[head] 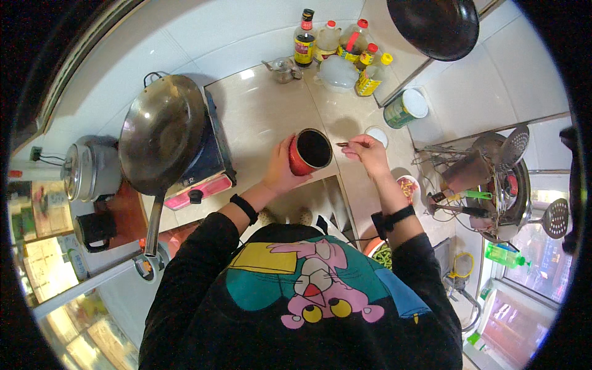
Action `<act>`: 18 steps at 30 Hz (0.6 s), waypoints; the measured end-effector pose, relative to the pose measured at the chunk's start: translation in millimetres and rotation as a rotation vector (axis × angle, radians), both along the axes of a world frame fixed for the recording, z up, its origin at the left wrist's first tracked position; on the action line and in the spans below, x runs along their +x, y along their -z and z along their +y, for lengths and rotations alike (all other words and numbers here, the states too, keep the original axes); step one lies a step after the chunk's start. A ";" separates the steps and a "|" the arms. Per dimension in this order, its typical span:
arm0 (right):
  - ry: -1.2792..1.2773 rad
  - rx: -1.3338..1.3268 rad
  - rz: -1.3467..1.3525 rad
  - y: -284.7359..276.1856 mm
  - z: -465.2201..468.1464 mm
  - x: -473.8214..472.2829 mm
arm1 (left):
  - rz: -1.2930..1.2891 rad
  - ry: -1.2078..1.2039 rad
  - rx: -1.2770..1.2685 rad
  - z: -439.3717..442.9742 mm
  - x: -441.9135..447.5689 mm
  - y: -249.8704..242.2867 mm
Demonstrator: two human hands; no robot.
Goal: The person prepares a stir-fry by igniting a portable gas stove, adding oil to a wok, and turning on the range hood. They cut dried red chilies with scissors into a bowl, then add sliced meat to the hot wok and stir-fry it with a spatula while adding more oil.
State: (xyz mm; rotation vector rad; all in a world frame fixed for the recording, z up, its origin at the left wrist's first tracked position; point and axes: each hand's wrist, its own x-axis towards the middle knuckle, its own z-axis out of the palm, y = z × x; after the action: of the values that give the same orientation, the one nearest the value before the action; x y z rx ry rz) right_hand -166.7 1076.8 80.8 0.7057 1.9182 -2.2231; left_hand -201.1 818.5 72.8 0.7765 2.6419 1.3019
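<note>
My left hand [281, 169] grips a red cylindrical canister [300, 162], its open mouth tilted up towards me and its inside dark. To the right of it, my right hand [367, 153] pinches a small dark brown piece [342, 144] between thumb and fingers; what it is cannot be told. The piece is apart from the canister's rim. A round white lid [377, 136] lies on the tiled counter just beyond my right hand. Near my right forearm stands a white bowl [409, 185] of cut food, partly hidden by the arm.
At the left, a wok [162, 134] sits on a stove [199, 189] near a metal pot [95, 171]. Sauce bottles [305, 44], a glass teapot [283, 70] and a green tin [400, 111] stand along the back. Utensils [467, 175] crowd the right; green vegetables [383, 255] are by my right elbow.
</note>
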 end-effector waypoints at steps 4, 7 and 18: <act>0.016 0.028 -0.235 72.2 0.3 -10.8 | 0.009 -0.036 0.004 -21.6 3.7 1.8; -0.012 -0.019 -0.288 107.7 -19.9 -23.8 | -0.029 -0.064 0.006 -30.8 8.1 -0.8; -0.097 1.336 -0.204 131.0 44.3 -9.6 | -0.048 -0.157 0.018 -47.7 18.0 -20.1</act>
State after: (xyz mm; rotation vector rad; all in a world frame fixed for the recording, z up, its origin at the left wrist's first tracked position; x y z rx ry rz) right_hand -176.3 1121.0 -50.3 0.8198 3.0010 -0.4917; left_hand -183.2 770.8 92.9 0.5422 2.7037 1.3633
